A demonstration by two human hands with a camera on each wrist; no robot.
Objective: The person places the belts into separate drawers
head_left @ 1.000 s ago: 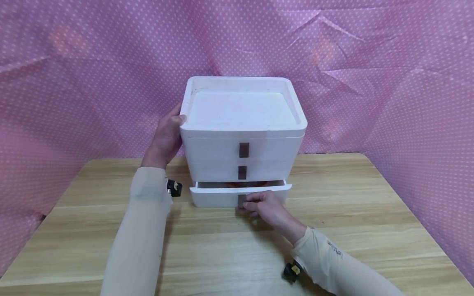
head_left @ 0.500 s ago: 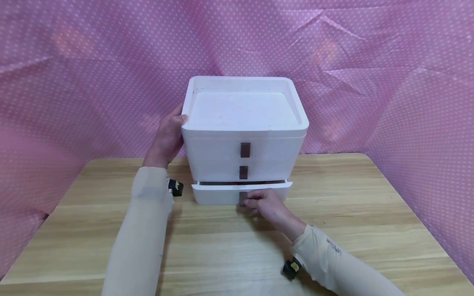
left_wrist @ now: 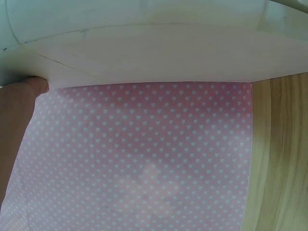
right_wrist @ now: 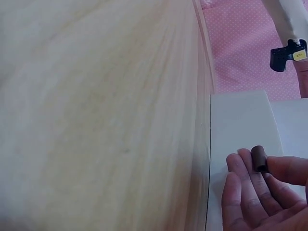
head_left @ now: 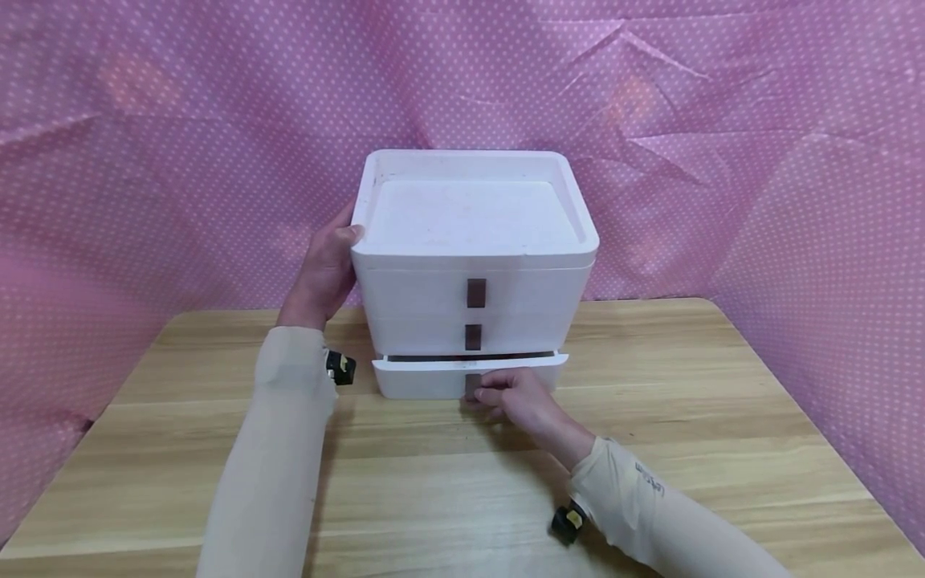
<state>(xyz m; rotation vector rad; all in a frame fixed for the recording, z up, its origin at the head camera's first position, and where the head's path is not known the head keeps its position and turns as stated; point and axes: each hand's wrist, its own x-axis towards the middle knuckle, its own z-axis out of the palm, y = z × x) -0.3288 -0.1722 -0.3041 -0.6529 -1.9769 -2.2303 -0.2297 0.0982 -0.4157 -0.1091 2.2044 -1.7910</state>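
A white drawer cabinet [head_left: 477, 217] with a recessed tray-like top stands on the wooden table in the head view. My left hand [head_left: 325, 269] rests on its left side, thumb by the rim's front corner; the far fingers are mostly hidden. One digit touches the pale side wall [left_wrist: 159, 53] in the left wrist view. At the front, the bottom drawer [head_left: 419, 381] sticks out slightly, leaving a narrow dark gap above it. My right hand [head_left: 516, 397] pinches this drawer's brown pull tab [right_wrist: 259, 159] between thumb and finger, other fingers beneath it in the right wrist view.
Two upper drawers with brown tabs [head_left: 476, 293] are pushed in. Pink dotted cloth [head_left: 723, 160] hangs behind and beside the wooden table [head_left: 405, 490]. A small black wrist camera [head_left: 567, 523] sits at each sleeve cuff.
Compared with a second ago, the bottom drawer has slid inward, and the gap above it is narrower. My right hand moved slightly with it; the left stayed at the cabinet's side.
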